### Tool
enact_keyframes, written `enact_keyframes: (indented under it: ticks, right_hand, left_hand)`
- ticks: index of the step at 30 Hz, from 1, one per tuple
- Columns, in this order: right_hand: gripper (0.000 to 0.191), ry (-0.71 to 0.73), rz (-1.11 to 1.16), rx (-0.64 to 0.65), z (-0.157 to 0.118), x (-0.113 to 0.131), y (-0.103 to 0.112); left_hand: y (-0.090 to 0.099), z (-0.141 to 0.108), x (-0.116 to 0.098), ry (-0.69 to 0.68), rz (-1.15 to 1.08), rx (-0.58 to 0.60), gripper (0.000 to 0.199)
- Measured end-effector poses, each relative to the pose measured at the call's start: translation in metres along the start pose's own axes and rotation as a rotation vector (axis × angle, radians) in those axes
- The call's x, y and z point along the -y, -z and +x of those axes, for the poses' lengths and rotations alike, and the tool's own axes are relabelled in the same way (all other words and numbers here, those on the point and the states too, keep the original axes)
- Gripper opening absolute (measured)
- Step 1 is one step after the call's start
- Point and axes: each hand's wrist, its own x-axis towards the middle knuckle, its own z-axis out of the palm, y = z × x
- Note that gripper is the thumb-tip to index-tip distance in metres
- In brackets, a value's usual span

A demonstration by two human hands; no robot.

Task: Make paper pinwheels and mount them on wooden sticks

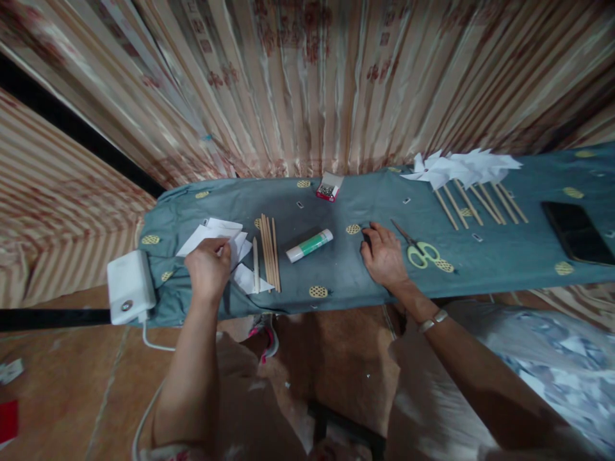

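Note:
My left hand (pixel 209 267) is closed over the pile of white paper pieces (pixel 198 238) at the left of the cloth, its fingers pinched at a sheet. My right hand (pixel 383 255) rests on the cloth with its fingers spread a little and nothing in them. Just right of it lie scissors (pixel 421 253) with light green handles. Between my hands are a white and green glue stick (pixel 310 246), several thin wooden sticks (pixel 270 255) and a white pencil-like stick (pixel 255 265), whose lower end lies over a piece of paper.
An open small red box (pixel 328 189) of metal pins sits at the back edge. Several white paper pinwheels (pixel 461 168) on sticks lie at the right, beside a black phone (pixel 578 232). A white power bank (pixel 129 287) with a cable is at the left end. Curtains (pixel 307 83) hang behind.

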Motion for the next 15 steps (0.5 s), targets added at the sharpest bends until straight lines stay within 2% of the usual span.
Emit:
enact_keyframes:
  ticks: [4, 12, 15]
  right_hand:
    - [0.037, -0.006, -0.013, 0.006, 0.0, 0.001, 0.001]
    - [0.037, -0.009, 0.001, 0.01, 0.0, 0.001, 0.001]
    - [0.037, -0.013, 0.02, 0.014, 0.0, 0.001, 0.001]
  left_hand:
    - [0.005, -0.001, -0.007, -0.017, -0.111, -0.071, 0.025]
    - [0.026, -0.009, -0.036, -0.172, -0.408, -0.347, 0.014]
    - [0.03, -0.014, -0.056, -0.215, -0.495, -0.348, 0.012]
